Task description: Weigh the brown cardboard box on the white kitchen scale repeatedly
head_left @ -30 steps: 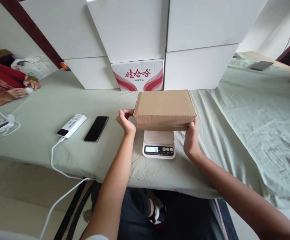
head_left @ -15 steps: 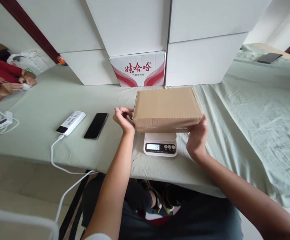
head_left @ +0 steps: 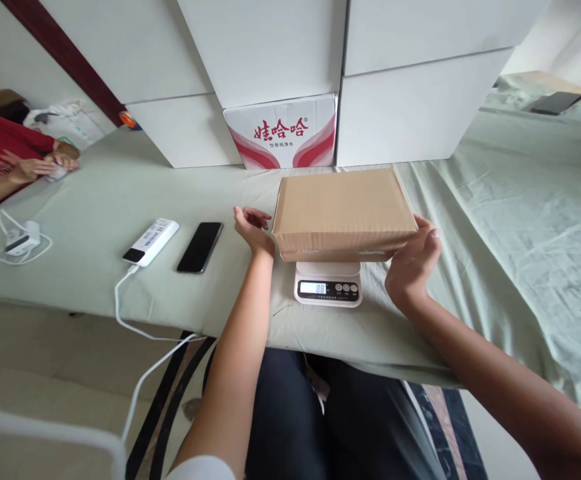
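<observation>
Cardboard box: one, brown and closed point(head_left: 343, 212), lying flat on the scale and overhanging it on both sides and toward the back.
Scale: one small white kitchen scale point(head_left: 328, 285) with a lit display and three round buttons on its front; it stands near the front edge of the counter point(head_left: 95, 200).
Left hand: point(head_left: 253, 230) fingers loosely curled and spread at the box's left end, just beside it; whether they touch the cardboard cannot be told.
Right hand: point(head_left: 413, 257) palm open and cupped against the box's near right corner, fingertips at the top edge, not closed around it.
Phones: two, a black one point(head_left: 200, 247) lying flat left of the left hand, and a dark one point(head_left: 556, 103) far off at the right rear.
Power bank: one white bar point(head_left: 151, 241) just left of the black phone, with a white cable point(head_left: 135, 320) running off the front edge.
Charger: one small white unit with a coiled cord point(head_left: 19, 240) at the far left.
Big boxes: four white ones point(head_left: 400, 113) stacked along the back, plus one carton printed in red point(head_left: 283, 133) between them.
Other person: a red sleeve point(head_left: 0, 143), both hands together on the counter, well apart.
Open room: bare green cloth to the right of the box, a narrower strip behind it up to the stacked boxes.
</observation>
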`<state>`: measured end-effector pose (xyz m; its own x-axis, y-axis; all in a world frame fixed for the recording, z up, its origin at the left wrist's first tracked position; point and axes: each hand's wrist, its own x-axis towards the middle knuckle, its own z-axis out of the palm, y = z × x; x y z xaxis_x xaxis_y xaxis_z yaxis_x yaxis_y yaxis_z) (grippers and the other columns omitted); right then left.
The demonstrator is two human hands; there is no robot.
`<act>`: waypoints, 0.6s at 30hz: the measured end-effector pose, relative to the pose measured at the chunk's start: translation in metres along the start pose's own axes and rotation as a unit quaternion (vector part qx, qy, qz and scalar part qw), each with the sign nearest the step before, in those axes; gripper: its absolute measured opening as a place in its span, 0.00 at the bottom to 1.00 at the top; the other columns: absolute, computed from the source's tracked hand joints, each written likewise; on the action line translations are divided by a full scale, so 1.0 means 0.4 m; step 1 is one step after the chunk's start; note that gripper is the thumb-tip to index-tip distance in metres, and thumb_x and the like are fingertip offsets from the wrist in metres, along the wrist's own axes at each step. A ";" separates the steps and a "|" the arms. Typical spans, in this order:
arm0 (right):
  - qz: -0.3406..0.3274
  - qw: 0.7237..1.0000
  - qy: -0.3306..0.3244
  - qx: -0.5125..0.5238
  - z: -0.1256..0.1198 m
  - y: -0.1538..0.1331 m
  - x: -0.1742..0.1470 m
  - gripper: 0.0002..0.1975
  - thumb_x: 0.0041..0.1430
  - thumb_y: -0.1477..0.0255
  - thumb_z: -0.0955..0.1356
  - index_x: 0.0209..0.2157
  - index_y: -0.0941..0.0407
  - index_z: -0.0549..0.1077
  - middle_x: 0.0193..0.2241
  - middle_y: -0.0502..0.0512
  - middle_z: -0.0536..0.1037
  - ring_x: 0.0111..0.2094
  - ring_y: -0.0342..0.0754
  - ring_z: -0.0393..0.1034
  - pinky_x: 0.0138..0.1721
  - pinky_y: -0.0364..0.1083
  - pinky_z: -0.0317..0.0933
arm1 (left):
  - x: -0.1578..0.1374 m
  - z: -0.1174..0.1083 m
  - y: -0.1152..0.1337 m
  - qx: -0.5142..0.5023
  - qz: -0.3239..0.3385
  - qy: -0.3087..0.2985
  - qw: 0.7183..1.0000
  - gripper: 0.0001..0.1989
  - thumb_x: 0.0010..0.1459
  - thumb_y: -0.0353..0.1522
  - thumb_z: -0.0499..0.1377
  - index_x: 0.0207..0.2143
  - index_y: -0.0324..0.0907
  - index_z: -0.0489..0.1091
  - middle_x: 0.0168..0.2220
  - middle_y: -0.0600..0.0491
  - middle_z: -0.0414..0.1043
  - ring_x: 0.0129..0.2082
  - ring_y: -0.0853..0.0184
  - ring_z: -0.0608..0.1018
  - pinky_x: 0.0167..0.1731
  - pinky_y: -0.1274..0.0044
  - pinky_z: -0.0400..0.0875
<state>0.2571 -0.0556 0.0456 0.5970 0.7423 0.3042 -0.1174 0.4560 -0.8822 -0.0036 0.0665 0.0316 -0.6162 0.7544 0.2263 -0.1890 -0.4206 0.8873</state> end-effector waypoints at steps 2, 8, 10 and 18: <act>0.007 1.000 0.002 0.006 0.000 0.004 0.003 0.29 0.71 0.39 0.59 0.48 0.46 0.74 0.51 0.58 0.82 0.60 0.63 0.77 0.59 0.67 0.75 | 0.001 0.010 -0.012 0.009 -0.021 -0.008 1.000 0.36 0.80 0.55 0.39 0.21 0.48 0.57 0.20 0.57 0.61 0.20 0.70 0.66 0.28 0.71 0.63; 0.025 1.000 -0.014 0.000 -0.010 0.011 0.014 0.30 0.68 0.35 0.60 0.47 0.46 0.72 0.48 0.55 0.79 0.54 0.62 0.78 0.52 0.62 0.76 | 0.003 0.022 -0.023 0.021 -0.017 -0.064 0.998 0.35 0.81 0.54 0.43 0.20 0.49 0.53 0.18 0.59 0.55 0.20 0.70 0.65 0.27 0.70 0.61; 0.020 0.999 -0.029 -0.010 -0.017 0.017 0.019 0.31 0.68 0.34 0.59 0.48 0.46 0.71 0.48 0.55 0.79 0.54 0.62 0.78 0.51 0.61 0.76 | 0.002 0.019 -0.022 0.023 0.000 -0.071 0.997 0.35 0.78 0.57 0.48 0.20 0.49 0.52 0.18 0.58 0.56 0.20 0.69 0.65 0.27 0.70 0.62; 0.021 0.999 -0.031 -0.024 -0.026 0.027 0.018 0.30 0.69 0.35 0.59 0.48 0.45 0.72 0.48 0.55 0.78 0.55 0.61 0.78 0.53 0.62 0.76 | 0.001 0.022 -0.026 0.027 0.006 -0.072 0.997 0.36 0.75 0.60 0.50 0.19 0.49 0.50 0.18 0.59 0.52 0.20 0.69 0.62 0.26 0.71 0.63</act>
<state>0.2682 -0.0504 0.0345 0.5418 0.7903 0.2860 -0.1032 0.4003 -0.9105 0.0050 0.0759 0.0259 -0.5017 0.8156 0.2882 -0.1385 -0.4046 0.9040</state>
